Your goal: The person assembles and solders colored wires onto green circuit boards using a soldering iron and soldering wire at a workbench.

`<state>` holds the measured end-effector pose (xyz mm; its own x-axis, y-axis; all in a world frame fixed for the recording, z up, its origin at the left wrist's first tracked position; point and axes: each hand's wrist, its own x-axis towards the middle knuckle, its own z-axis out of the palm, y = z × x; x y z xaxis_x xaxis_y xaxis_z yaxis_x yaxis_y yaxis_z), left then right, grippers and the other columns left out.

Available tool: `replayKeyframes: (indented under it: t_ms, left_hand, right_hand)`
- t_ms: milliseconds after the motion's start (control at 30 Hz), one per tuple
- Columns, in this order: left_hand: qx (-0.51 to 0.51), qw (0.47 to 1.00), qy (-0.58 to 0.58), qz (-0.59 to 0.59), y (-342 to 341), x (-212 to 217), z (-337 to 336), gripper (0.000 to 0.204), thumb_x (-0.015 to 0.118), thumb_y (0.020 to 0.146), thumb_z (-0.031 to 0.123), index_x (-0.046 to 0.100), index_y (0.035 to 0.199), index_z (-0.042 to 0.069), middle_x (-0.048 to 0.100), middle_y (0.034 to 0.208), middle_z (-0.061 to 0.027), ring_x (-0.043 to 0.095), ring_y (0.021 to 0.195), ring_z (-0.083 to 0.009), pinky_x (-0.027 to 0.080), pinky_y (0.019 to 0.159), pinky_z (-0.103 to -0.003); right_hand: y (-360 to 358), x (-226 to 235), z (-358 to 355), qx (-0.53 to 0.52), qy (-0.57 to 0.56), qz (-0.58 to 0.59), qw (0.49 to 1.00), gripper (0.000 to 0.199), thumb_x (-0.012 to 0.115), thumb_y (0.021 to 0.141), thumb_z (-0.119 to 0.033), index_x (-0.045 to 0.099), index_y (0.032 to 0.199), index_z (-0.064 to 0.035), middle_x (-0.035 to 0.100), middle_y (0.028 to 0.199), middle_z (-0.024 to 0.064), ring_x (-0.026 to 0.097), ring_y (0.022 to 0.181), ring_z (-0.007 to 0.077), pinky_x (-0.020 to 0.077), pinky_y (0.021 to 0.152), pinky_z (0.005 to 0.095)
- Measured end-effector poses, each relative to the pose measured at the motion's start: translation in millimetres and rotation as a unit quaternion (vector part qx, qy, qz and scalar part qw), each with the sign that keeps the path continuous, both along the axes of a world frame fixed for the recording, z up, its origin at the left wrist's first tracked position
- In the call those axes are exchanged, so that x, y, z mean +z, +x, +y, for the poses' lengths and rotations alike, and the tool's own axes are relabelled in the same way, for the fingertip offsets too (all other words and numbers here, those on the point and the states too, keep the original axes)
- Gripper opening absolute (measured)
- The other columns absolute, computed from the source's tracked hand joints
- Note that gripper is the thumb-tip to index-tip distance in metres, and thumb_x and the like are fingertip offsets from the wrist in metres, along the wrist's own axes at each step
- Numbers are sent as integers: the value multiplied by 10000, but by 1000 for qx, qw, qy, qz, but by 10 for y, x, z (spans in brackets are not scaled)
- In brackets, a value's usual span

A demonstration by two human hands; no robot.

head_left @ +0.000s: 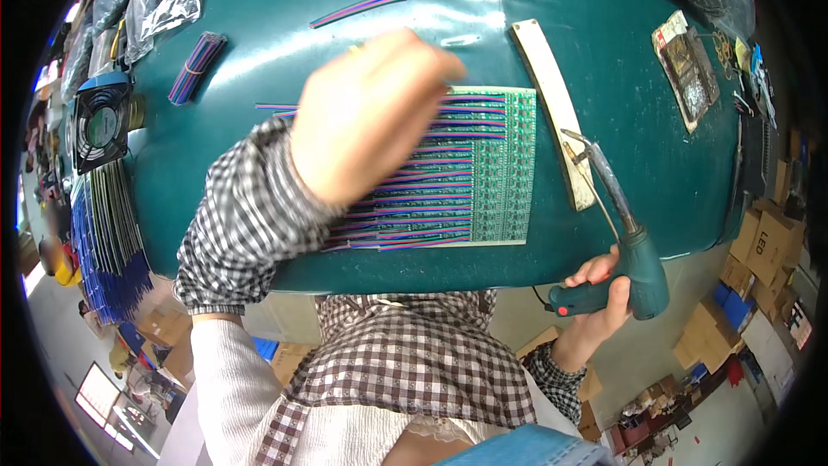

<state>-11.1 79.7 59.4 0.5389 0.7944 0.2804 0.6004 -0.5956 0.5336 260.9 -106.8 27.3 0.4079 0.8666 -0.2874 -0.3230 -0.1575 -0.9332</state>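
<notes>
A: The right hand (604,289) is seen off the near edge of the green desk (604,17), closed around the grip of a teal soldering gun (621,233). The tip is angled up toward the pale wooden strip (556,112) lying just right of the board.

B: And the left hand (371,116) is raised over the green circuit board (492,164), blurred. Whether anything is pinched in it cannot be told; the fingers look loosely curled, nothing more can be said.

A: The board is placed near the middle of the desk, close to the near edge. Rows of striped ribbon wires (414,207) are laid across it from the left, their ends brought up to the pads.

B: For a clean joint, it is judged that each wire end should be held flat and steady on its pad before the tip is brought in, and the tip kept clear of neighbouring rows.

A: Agreed; the rows are tightly packed, so bridging could be a risk. The board itself looks flat and rectangular, dotted with small components down its right half.

B: A spare wire strip (358,9) is noted near the far edge, a bundle (197,67) toward the left edge, beside a small fan (102,121).
</notes>
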Motion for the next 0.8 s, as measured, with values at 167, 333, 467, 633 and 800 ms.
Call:
replayKeyframes:
  t_ms: [167, 333, 467, 633, 800]
  left_hand:
    - [-139, 987, 32, 72, 178, -215, -367, 370, 610, 679, 76, 632, 1030, -38, 579, 923, -107, 604, 776, -234, 519, 636, -307]
    - [-140, 983, 67, 99, 257, -460, -469, 397, 600, 680, 79, 609, 1049, -67, 556, 965, -121, 589, 840, -228, 525, 682, -307]
    - [-123, 985, 75, 91, 280, -472, -486, 392, 601, 674, 74, 614, 1038, -73, 553, 945, -120, 587, 820, -226, 526, 684, -309]
    - [-131, 985, 78, 86, 279, -482, -465, 398, 601, 663, 72, 615, 1030, -82, 551, 934, -124, 585, 802, -226, 521, 674, -310]
    - [-128, 985, 79, 82, 278, -481, -479, 394, 602, 653, 73, 620, 1014, -83, 550, 923, -124, 583, 793, -223, 518, 672, -307]
  right_hand:
    - [5, 6, -23, 13, -3, 13, 1000, 553, 621, 871, -289, 447, 1197, 123, 569, 779, 136, 591, 652, 228, 556, 544, 339]
    - [-98, 113, -35, -1, -37, -36, 999, 508, 639, 854, -312, 527, 1112, 110, 618, 848, 160, 655, 770, 272, 580, 560, 327]
    - [-86, 96, -60, 66, -22, -72, 995, 519, 596, 894, -320, 510, 1176, 108, 618, 877, 153, 644, 802, 255, 580, 595, 302]
    - [-135, 106, -95, 91, -32, -79, 992, 520, 607, 887, -292, 498, 1190, 117, 616, 887, 160, 643, 791, 253, 583, 612, 308]
    - [-159, 97, -108, 103, -39, -87, 990, 482, 604, 882, -253, 501, 1169, 120, 613, 887, 162, 637, 778, 251, 577, 627, 323]
